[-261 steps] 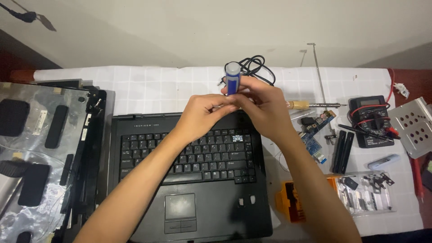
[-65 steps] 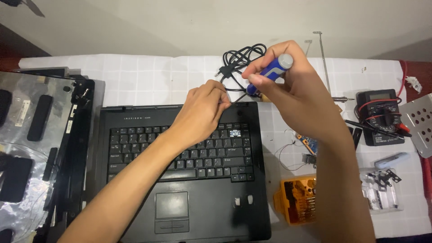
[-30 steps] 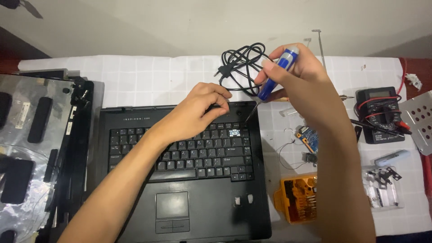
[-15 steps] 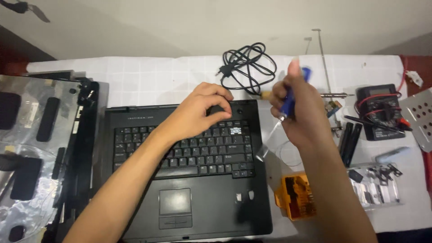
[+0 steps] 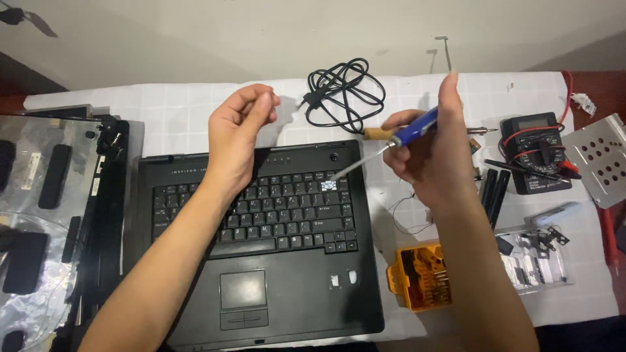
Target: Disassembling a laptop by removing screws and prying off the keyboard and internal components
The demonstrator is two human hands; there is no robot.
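The fingers of the right hand (image 5: 433,153) are grasping a blue-handled screwdriver with a thin metal shaft (image 5: 391,145), its tip hanging just above the upper right keys of the black laptop base (image 5: 274,261). The left hand (image 5: 236,133) is hovering over the keyboard's top edge, fingers curled and pinched together, possibly around something too small to make out. Both are working over the white-covered surface (image 5: 176,117), with a coiled black cable (image 5: 342,91) behind and an orange bit case (image 5: 417,277) beside the laptop.

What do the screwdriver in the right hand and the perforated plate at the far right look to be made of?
Screwdriver: blue handle looks like glossy plastic; the thin grey shaft shines like bare steel. The right hand grips the handle.
Perforated plate: probably sheet metal, matt silver-grey, with rows of punched round holes and what looks like a folded edge. Aluminium or steel cannot be told.
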